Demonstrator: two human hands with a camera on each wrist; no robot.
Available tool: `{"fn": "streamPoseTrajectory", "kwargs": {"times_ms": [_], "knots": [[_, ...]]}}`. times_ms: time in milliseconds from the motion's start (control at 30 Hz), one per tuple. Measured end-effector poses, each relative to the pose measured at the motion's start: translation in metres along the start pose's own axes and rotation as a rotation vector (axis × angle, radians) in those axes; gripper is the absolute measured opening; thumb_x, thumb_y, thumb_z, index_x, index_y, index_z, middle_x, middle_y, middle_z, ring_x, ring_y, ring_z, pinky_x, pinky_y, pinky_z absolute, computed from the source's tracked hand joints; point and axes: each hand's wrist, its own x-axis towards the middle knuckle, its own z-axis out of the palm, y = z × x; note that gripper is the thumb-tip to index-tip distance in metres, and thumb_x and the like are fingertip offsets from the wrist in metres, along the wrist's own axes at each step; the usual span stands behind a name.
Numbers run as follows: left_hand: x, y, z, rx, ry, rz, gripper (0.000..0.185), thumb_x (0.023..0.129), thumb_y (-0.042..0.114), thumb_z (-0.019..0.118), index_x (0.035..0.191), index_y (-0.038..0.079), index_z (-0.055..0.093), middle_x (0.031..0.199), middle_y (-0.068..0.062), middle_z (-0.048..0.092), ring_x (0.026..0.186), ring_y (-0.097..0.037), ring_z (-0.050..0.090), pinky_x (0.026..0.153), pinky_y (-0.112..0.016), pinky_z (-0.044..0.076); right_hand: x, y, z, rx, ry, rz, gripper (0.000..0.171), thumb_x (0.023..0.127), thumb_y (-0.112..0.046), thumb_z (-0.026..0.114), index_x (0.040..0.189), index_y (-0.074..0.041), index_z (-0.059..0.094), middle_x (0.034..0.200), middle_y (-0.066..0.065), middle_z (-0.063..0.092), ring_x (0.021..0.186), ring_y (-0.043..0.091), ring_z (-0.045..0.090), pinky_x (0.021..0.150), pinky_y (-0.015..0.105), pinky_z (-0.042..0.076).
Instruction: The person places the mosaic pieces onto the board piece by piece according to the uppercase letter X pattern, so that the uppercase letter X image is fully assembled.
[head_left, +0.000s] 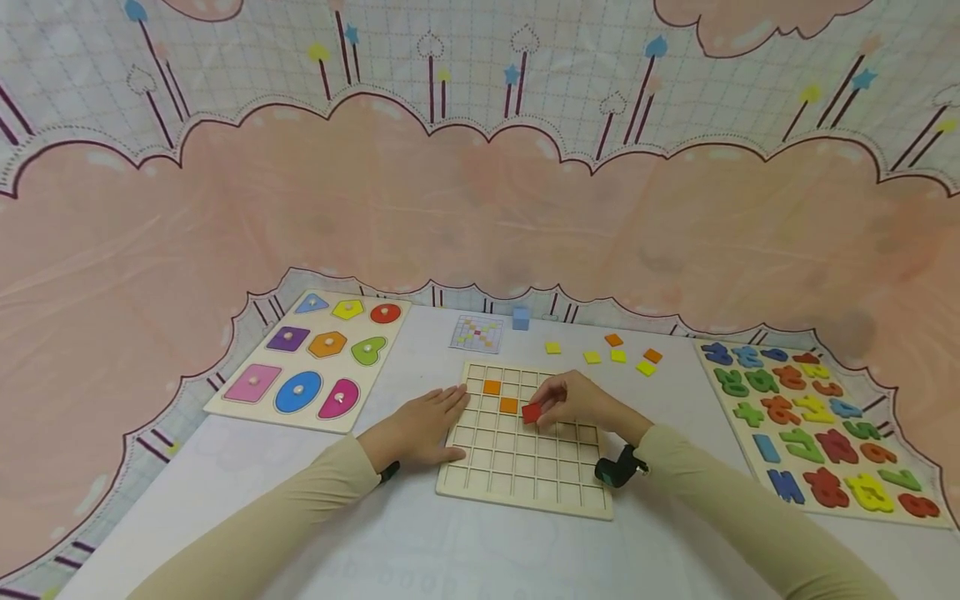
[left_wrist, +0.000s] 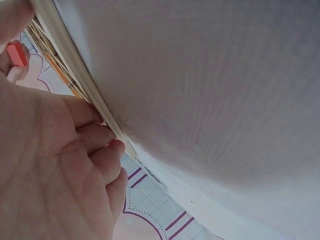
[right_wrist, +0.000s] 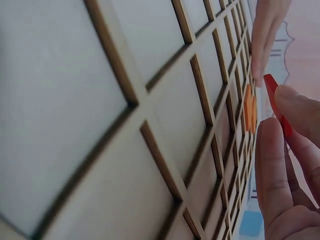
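At the centre of the frame, the right hand (head_left: 581, 402) pinches a small flat red square tile (head_left: 531, 412) over the pale wooden grid board (head_left: 525, 487) (two orange tiles (head_left: 500, 397) already seated). The left hand (head_left: 426, 425) rests flat, fingers straight, on the board's left edge.

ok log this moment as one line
left hand: flat on grid board edge | right hand: pinches red tile over board | on board: two orange tiles | loose tiles behind

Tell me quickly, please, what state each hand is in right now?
Left hand: open, fingers flat against the grid board edge.
Right hand: pinching a red tile over the board.
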Motion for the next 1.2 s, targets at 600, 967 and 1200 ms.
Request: {"fn": "streamPoseTrajectory", "kwargs": {"times_ms": [600,967,1200], "knots": [[0.0013,-0.0002,0.0015,-0.013,0.003,0.000,0.086,0.090,0.059,0.046,0.149,0.001,0.022,0.156,-0.013,0.022,0.145,-0.024,0.022,0.119,-0.036,0.022,0.0048,0.0029,0.0084,-0.024,-0.036,0.042,0.022,0.072,-0.007,0.079,0.092,-0.001,0.070,0.081,0.004,0.066,0.070,0.011,0.056,0.067,0.022,0.050],[0.0024,-0.0017,0.0034,-0.005,0.010,0.002,0.086,0.089,0.059,0.047,0.148,0.001,0.023,0.156,-0.013,0.023,0.145,-0.025,0.023,0.118,-0.037,0.023,0.0057,0.0000,0.0094,-0.052,-0.039,0.027,0.022,0.072,-0.006,0.080,0.090,0.000,0.069,0.078,0.006,0.065,0.067,0.009,0.055,0.063,0.019,0.050],[0.0020,-0.0011,0.0025,0.003,0.005,0.004,0.086,0.090,0.060,0.046,0.148,0.001,0.023,0.156,-0.014,0.023,0.145,-0.025,0.023,0.118,-0.037,0.023,0.0061,0.0018,0.0095,-0.052,-0.041,0.027,0.022,0.071,-0.006,0.080,0.090,0.000,0.070,0.079,0.003,0.066,0.068,0.008,0.056,0.063,0.018,0.050]]}}
